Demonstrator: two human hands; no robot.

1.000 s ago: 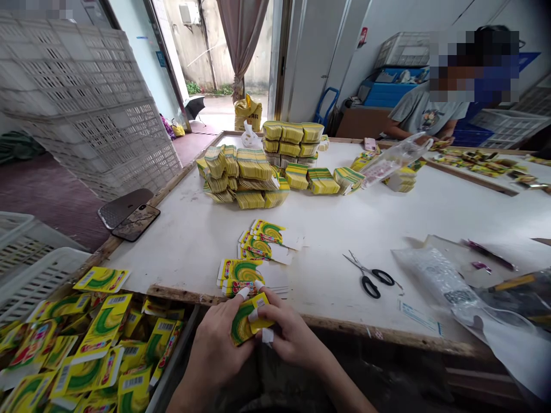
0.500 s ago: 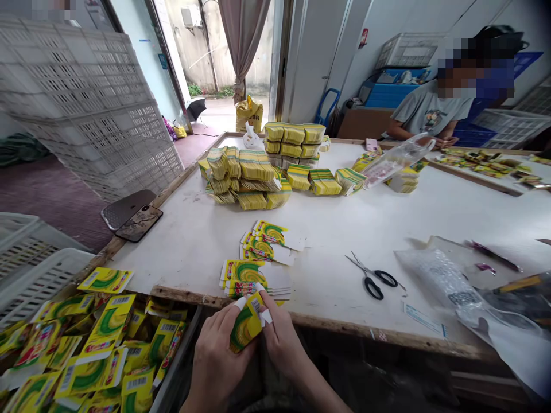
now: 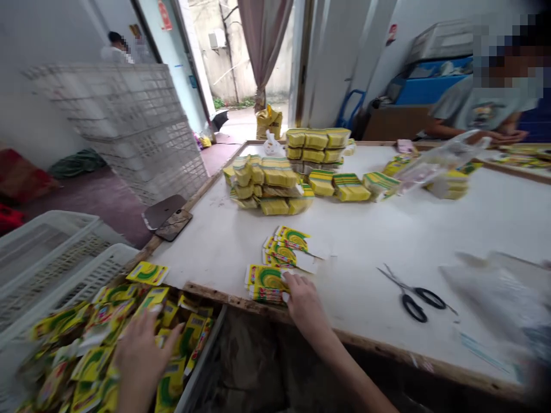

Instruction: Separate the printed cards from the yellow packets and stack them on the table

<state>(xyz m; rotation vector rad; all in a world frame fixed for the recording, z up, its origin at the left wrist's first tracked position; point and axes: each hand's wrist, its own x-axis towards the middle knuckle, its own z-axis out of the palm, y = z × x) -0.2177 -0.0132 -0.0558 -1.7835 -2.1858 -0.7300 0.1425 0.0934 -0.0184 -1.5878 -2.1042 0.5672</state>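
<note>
My right hand (image 3: 305, 301) rests with fingers laid flat on a small stack of yellow-green flat cartons (image 3: 266, 282) at the near edge of the white table (image 3: 379, 229). My left hand (image 3: 140, 358) reaches down, fingers spread, onto the loose yellow-green cartons (image 3: 86, 361) heaped in a white crate (image 3: 107, 265) at lower left. Two more small piles of the same cartons (image 3: 287, 245) lie just beyond the stack. The picture is smeared by motion.
Bundled carton stacks (image 3: 275, 180) fill the table's far middle. Black scissors (image 3: 413, 298) lie to the right, two phones (image 3: 167, 217) at the left edge. A clear plastic bag (image 3: 495, 287) sits at right. Another person (image 3: 486, 103) works at the far right. White crates (image 3: 120, 126) lean at left.
Both hands held one carton together before. My right hand has now set it on the near stack; my left hand has dropped left into the crate. The view swung left.
</note>
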